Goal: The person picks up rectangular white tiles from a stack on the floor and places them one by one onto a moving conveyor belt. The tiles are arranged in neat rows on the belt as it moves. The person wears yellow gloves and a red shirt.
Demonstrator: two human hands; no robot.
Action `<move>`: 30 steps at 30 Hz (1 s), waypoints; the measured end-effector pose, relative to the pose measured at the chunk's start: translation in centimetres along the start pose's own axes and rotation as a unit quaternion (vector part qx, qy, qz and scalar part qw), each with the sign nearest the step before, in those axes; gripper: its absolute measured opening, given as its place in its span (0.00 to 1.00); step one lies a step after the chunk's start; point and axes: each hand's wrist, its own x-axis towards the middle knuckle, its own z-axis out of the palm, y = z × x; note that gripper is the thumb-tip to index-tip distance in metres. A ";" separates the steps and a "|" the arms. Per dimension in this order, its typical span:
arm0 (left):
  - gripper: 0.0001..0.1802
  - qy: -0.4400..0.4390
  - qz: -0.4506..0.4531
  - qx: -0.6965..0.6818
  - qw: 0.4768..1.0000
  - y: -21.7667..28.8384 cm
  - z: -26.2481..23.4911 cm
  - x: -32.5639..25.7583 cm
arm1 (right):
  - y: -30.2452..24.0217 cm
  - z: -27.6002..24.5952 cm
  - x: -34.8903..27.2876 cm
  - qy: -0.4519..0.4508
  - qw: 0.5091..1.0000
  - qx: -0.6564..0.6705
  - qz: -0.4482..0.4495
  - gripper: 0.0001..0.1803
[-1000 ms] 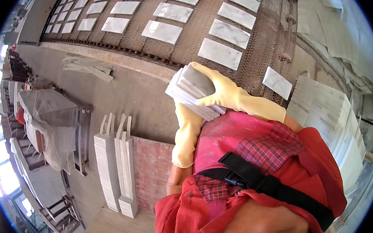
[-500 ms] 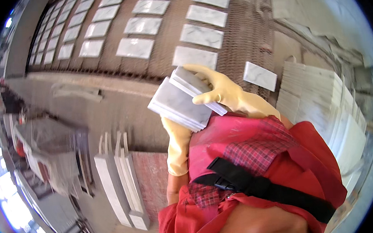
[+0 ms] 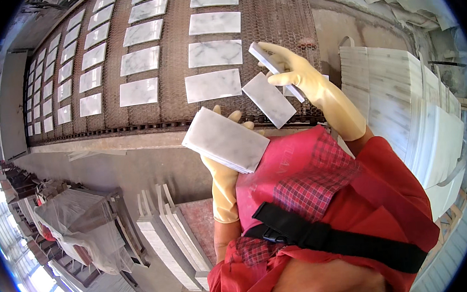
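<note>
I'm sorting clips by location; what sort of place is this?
Probably a stone-tile workshop: rows of marbled tiles lie on a mesh bed, and a big stack of pale slabs stands at right.

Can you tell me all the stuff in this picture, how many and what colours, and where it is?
Tiles in rows: many, white with grey veins, across the top
Mesh belt: one, brown, under those rows
Loose tile: one, white-grey, slanted by the belt's near edge
Slab pile: one, whitish, right
Long strips: several, pale, lower left
Board: one, reddish, beside the strips
Sheeted pile: one, see-through cover, left
Tile stack: one, white-grey, centre
Single tile: one, white-grey, above centre
Apron: one, pinkish-red, worn
Strap: one, black, across the chest
Left hand: one, yellow-gloved, holding the stack
Right hand: one, yellow-gloved, holding the single tile
</note>
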 end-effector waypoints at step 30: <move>0.33 0.067 0.106 0.120 0.985 -2.2 -1.2 -2.9 | 6.0 -12.7 7.0 -0.075 0.753 -0.650 -0.076 0.58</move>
